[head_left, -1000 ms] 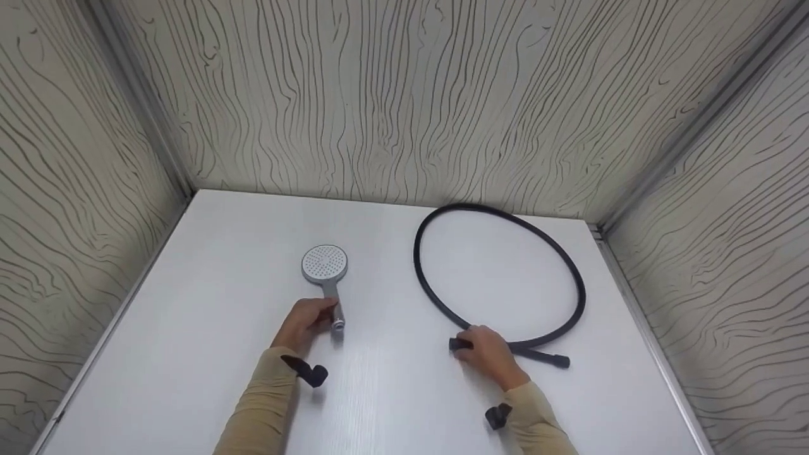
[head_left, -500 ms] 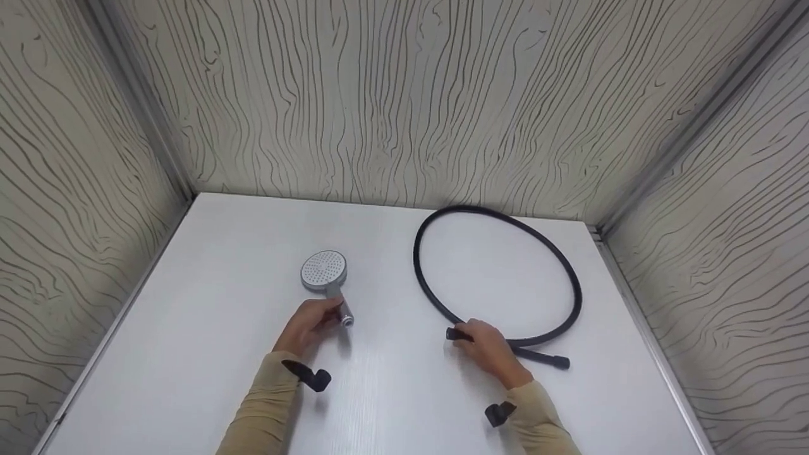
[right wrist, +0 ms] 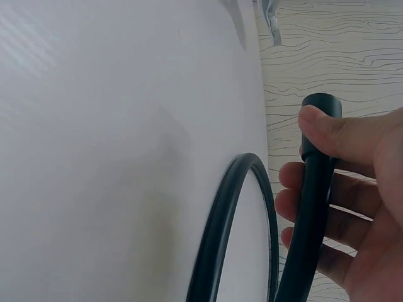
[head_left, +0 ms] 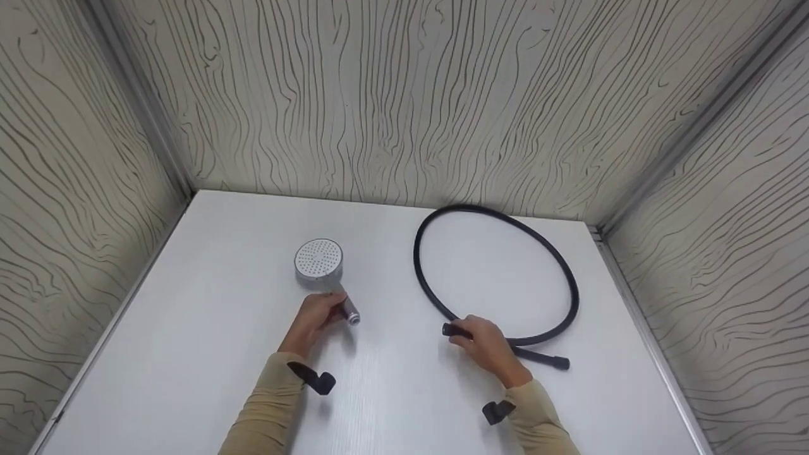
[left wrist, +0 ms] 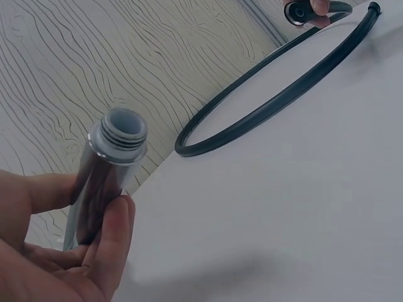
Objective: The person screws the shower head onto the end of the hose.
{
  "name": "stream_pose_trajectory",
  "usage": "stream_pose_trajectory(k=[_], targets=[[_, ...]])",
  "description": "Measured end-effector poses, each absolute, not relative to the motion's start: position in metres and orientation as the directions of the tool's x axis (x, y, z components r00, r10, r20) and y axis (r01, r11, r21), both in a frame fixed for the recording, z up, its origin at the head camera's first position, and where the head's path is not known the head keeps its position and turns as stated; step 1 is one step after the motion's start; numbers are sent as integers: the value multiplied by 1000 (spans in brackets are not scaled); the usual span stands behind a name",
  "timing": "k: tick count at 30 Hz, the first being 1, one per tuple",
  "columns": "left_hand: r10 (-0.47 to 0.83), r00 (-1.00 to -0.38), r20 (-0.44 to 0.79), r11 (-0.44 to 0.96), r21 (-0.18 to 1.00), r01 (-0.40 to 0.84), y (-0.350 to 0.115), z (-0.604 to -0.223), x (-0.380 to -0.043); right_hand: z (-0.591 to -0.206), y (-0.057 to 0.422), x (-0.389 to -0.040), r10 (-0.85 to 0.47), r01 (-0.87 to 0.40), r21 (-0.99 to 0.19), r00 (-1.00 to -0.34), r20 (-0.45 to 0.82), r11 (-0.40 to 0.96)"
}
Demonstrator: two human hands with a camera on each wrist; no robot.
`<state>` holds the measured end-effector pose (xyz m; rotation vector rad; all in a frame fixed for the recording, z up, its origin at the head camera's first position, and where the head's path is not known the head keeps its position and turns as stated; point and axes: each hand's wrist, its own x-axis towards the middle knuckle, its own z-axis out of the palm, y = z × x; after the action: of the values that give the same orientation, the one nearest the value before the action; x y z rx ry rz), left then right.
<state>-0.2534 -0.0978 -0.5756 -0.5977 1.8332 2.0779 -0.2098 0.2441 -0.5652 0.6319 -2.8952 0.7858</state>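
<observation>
A grey shower head (head_left: 319, 259) with a white, hole-dotted face is tilted above the table, and my left hand (head_left: 314, 319) grips its handle. The handle's threaded end (left wrist: 123, 133) points toward the camera in the left wrist view. My right hand (head_left: 485, 344) holds a black shower hose (head_left: 572, 278) near one end; in the right wrist view the thumb lies on the end fitting (right wrist: 322, 104) and the fingers curl round the hose. The hose's other end (head_left: 560, 363) lies on the table to the right of this hand. Shower head and held hose end are apart.
The hose makes a wide loop on the white table (head_left: 208, 284), reaching its back edge. Wood-patterned panels (head_left: 379, 107) stand behind and at both sides. A black wrist mount (head_left: 323, 383) sticks out from each sleeve.
My left hand has lifted the shower head and turned its threaded end to the right. My right hand has raised the held hose end slightly and moved it a little left.
</observation>
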Motion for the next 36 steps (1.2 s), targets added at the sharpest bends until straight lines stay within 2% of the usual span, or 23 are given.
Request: stream_pose_trajectory(k=[5, 11, 20, 36], targets=[[-34, -861, -508, -108, 858, -502, -96, -568, -253, -563, 241, -209, -349, -406, -499, -914, 209, 766], [-41, -870, -491, -126, 866, -483, -92, -561, -251, -558, 238, -209, -310, -364, -538, -931, 192, 761], [-76, -893, -444, -80, 895, -438, -85, -554, -244, -553, 233, -208, -343, -430, -532, -903, 259, 730], [-99, -897, -431, -137, 899, -417, -74, -545, -235, -540, 227, -210, -361, -465, -530, -885, 294, 709]])
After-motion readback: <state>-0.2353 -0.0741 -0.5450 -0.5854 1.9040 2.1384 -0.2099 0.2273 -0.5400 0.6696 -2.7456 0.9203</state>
